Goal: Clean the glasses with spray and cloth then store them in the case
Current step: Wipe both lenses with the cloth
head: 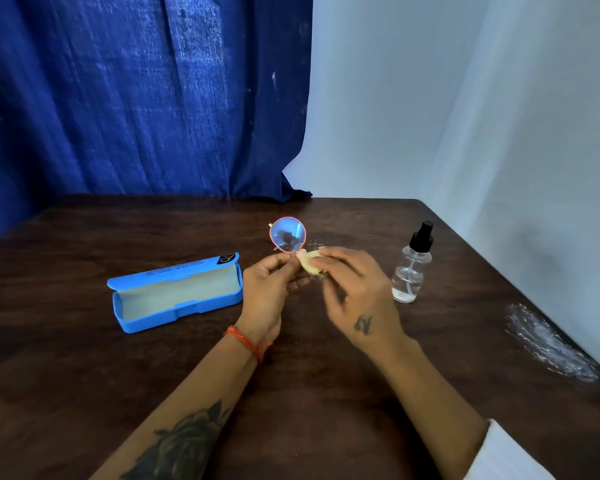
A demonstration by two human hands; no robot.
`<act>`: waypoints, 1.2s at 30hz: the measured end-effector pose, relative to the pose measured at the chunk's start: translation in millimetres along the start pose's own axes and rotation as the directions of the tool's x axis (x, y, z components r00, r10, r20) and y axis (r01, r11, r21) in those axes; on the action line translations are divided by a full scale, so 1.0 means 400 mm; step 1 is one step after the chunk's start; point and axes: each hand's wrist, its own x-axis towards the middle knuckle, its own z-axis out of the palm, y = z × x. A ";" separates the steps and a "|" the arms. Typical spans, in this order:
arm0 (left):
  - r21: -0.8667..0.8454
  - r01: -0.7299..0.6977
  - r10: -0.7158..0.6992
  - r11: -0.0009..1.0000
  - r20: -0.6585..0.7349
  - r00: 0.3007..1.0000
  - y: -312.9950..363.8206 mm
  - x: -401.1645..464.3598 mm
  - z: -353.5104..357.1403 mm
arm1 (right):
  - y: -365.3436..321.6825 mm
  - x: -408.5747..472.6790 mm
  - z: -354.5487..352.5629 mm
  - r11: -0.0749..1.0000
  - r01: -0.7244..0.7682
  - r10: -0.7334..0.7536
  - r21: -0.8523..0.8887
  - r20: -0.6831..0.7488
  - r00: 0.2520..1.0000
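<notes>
Glasses sit raised above the dark wooden table in the head view, the only view given. The left hand pinches them near the middle of the frame, fingers closed on it, so one red-rimmed lens stands free above. The right hand is closed on a small pale cloth, pressed over the other lens, which is hidden beneath it.

The step in hand looks like wiping that covered lens. To do it well, I would keep the left pinch on the frame and off the glass, hold the lens between folds of cloth so both faces are rubbed, and press lightly, since the thin rim could bend. The free lens likely needs the same treatment afterward.

The spray bottle stands upright just right of the right hand, partly full, within reach. The blue case lies open to the left of the hands, its pale lining showing, ready for storing.
</notes>
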 end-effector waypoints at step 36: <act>0.057 -0.068 0.071 0.996 -0.067 0.995 -0.007 -0.001 0.004 | 0.002 0.002 0.016 0.998 0.026 -0.023 -0.062 0.054 0.998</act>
